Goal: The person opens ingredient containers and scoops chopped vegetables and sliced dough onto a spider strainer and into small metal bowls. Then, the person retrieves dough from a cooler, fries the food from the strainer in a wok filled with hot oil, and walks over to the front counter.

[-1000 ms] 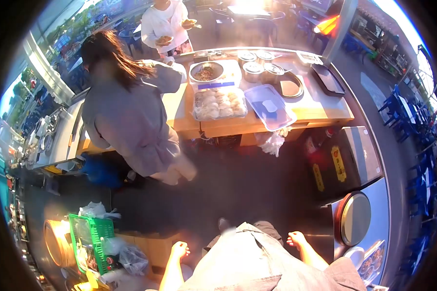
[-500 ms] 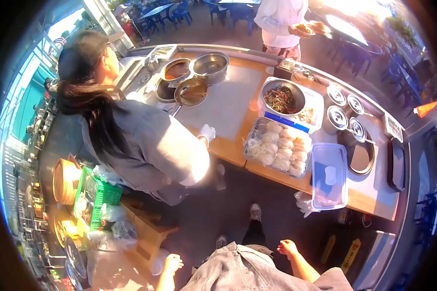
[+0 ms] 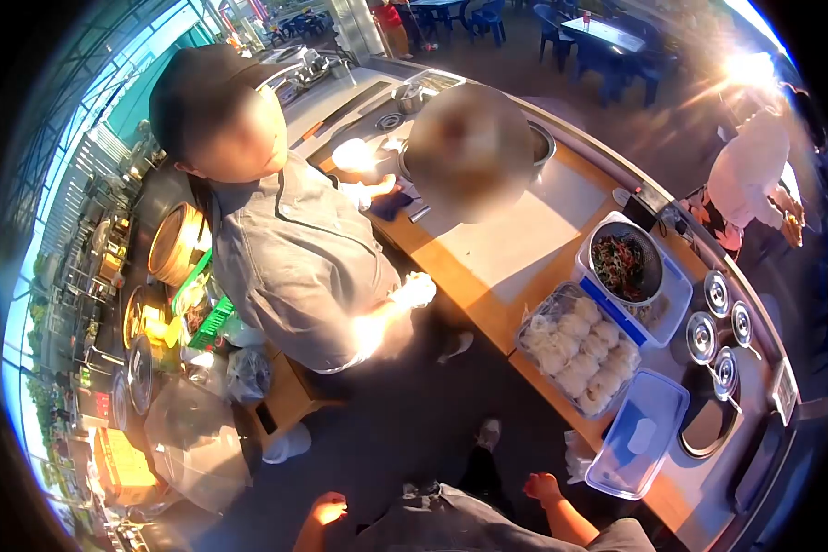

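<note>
Left hand, fingers loosely curled, empty, hangs well left of lid; right hand, likewise curled and empty, hangs nearer lid's left side. Lid lies at counter edge, tub just beside it, co-worker well left.

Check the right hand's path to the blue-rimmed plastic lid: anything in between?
Yes, as seen from the head: a crumpled white plastic bag at the counter edge, between the right hand and the blue-rimmed plastic lid. Nothing else visible intervenes.
</note>
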`<action>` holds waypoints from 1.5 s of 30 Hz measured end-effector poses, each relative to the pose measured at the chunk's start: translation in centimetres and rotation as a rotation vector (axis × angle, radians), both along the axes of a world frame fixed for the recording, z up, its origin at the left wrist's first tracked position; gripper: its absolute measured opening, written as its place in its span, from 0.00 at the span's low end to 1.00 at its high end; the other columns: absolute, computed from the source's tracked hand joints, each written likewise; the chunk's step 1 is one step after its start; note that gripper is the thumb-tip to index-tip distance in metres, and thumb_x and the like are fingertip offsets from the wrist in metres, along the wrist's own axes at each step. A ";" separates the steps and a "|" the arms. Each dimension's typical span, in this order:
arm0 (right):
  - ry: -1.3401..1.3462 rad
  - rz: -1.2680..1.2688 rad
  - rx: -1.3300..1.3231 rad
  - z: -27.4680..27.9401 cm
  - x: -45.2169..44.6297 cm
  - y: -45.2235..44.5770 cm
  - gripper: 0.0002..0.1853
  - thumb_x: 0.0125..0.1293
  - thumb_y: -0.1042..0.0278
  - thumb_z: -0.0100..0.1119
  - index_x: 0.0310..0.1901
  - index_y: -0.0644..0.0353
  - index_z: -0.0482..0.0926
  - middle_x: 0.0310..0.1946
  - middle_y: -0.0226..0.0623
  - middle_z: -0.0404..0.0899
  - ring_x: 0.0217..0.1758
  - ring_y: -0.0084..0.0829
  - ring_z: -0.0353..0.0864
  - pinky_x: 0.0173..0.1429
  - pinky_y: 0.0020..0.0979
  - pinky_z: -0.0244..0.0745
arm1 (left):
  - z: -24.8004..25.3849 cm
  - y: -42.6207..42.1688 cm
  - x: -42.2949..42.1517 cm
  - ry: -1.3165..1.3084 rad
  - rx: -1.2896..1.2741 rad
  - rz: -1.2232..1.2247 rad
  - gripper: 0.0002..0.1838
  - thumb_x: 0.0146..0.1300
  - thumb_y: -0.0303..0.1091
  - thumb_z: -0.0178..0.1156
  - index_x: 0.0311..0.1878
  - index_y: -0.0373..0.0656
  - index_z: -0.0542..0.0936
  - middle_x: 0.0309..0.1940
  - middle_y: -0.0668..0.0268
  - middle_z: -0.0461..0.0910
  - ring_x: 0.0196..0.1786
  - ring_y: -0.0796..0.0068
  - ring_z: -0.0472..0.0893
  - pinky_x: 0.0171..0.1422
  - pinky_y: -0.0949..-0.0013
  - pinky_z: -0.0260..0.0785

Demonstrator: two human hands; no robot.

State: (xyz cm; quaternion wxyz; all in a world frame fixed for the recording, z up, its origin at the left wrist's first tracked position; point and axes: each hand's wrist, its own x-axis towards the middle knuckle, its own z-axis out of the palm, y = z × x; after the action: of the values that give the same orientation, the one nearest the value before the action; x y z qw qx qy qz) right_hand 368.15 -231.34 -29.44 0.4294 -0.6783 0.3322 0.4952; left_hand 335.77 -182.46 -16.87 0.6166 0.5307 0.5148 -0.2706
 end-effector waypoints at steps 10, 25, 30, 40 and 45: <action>-0.154 0.206 0.053 -0.4 -3.1 1.7 0.14 0.68 0.65 0.57 0.48 0.66 0.75 0.27 0.40 0.80 0.25 0.36 0.83 0.29 0.36 0.80 | 0.2 -7.0 -9.4 0.086 0.267 0.202 0.09 0.67 0.34 0.55 0.45 0.40 0.79 0.30 0.65 0.81 0.29 0.74 0.83 0.30 0.70 0.77; -0.160 0.434 0.044 4.7 -10.8 6.8 0.12 0.70 0.61 0.56 0.48 0.60 0.75 0.32 0.38 0.80 0.29 0.32 0.83 0.34 0.33 0.80 | -2.3 -10.0 -22.6 -0.037 0.117 0.494 0.08 0.67 0.34 0.53 0.43 0.41 0.77 0.32 0.64 0.78 0.28 0.73 0.79 0.28 0.70 0.74; -0.089 0.573 0.026 3.0 -7.9 9.4 0.11 0.69 0.61 0.57 0.48 0.56 0.74 0.31 0.40 0.81 0.31 0.36 0.84 0.33 0.37 0.81 | -1.1 -11.1 -22.1 -0.007 0.154 0.664 0.09 0.67 0.33 0.52 0.44 0.40 0.77 0.30 0.64 0.79 0.26 0.74 0.79 0.29 0.70 0.74; -0.132 0.631 0.168 3.4 -2.0 21.6 0.10 0.69 0.62 0.55 0.47 0.56 0.75 0.31 0.38 0.81 0.30 0.34 0.84 0.34 0.35 0.82 | -1.6 -13.1 -22.8 0.149 0.192 0.730 0.12 0.66 0.38 0.54 0.44 0.41 0.79 0.26 0.62 0.81 0.26 0.73 0.81 0.30 0.67 0.75; -0.097 0.835 0.104 3.8 -1.1 25.2 0.09 0.69 0.62 0.54 0.46 0.55 0.76 0.32 0.37 0.81 0.30 0.32 0.84 0.33 0.34 0.81 | -0.7 -13.9 -22.8 0.222 0.325 0.661 0.14 0.66 0.39 0.55 0.47 0.40 0.80 0.33 0.57 0.84 0.35 0.66 0.84 0.43 0.61 0.77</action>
State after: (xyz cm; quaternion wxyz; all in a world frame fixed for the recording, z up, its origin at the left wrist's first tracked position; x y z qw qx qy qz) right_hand 367.06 -206.14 -25.69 0.2408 -0.7546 -0.0173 0.6102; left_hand 312.94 -196.36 -17.54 0.5187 0.3945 0.7580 -0.0280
